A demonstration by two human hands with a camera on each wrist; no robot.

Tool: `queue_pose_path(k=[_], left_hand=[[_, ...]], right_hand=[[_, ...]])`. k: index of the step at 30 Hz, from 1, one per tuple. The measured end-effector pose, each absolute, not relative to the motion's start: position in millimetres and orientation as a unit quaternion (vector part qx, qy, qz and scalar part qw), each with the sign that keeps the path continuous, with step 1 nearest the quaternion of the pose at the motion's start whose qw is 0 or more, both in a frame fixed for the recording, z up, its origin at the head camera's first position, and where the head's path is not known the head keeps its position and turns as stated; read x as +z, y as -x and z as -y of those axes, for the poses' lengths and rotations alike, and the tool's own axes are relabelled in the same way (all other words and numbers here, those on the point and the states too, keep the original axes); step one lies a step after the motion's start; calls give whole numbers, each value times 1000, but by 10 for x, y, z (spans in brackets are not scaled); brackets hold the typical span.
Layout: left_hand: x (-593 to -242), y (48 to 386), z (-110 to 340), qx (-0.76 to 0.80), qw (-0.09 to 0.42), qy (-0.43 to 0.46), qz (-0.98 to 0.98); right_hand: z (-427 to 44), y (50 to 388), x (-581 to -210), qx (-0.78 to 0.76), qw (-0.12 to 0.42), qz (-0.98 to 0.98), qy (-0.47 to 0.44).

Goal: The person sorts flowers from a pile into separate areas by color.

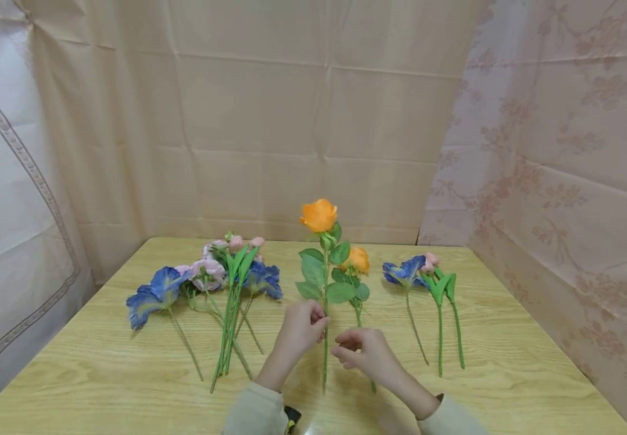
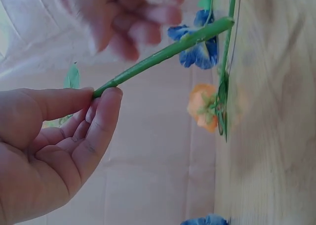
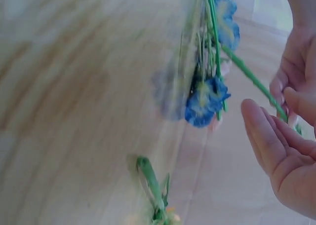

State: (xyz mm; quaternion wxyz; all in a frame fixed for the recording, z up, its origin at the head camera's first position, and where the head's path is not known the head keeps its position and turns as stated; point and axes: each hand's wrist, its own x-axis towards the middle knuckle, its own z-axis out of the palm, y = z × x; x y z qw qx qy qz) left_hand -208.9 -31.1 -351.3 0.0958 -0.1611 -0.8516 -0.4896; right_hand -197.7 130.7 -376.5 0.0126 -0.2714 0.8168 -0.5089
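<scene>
An orange rose [image 1: 318, 215] with green leaves stands upright above the middle of the table, its stem [image 2: 163, 56] pinched between the thumb and fingers of my left hand [image 1: 301, 329]. The stem's lower end sticks out below that grip. Just to the right, my right hand [image 1: 367, 356] is held near the stem with its fingers loosely bent and nothing in them; the right wrist view shows its fingers [image 3: 266, 141] apart from the stem. Behind the right hand, a second orange rose [image 1: 358, 261] lies on the table.
At the left lies a group of blue flowers [image 1: 155, 293], pale purple flowers [image 1: 208, 273] and pink tulips with green stems [image 1: 230, 326]. On the right are a blue flower [image 1: 407, 272] and pink tulips [image 1: 430, 261]. Cloth curtains [image 1: 291, 121] surround the wooden table [image 1: 128, 386].
</scene>
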Motion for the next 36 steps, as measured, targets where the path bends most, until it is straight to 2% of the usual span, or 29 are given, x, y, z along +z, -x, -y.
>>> queue_pose_path(k=[14, 22, 30, 36], left_hand=[[-3535, 2056, 180, -484, 106, 165, 853], [-3581, 2053, 188, -424, 101, 178, 882], [-3600, 2052, 199, -399, 68, 180, 897], [-3620, 2070, 208, -385, 79, 186, 901]], right_hand=[[-1209, 1993, -3805, -551, -31, -804, 223], [-1264, 2159, -3873, -562, -9, -806, 184], [-1348, 2379, -3900, -524, 41, -843, 116], [-1356, 2493, -3895, -489, 54, -867, 79]])
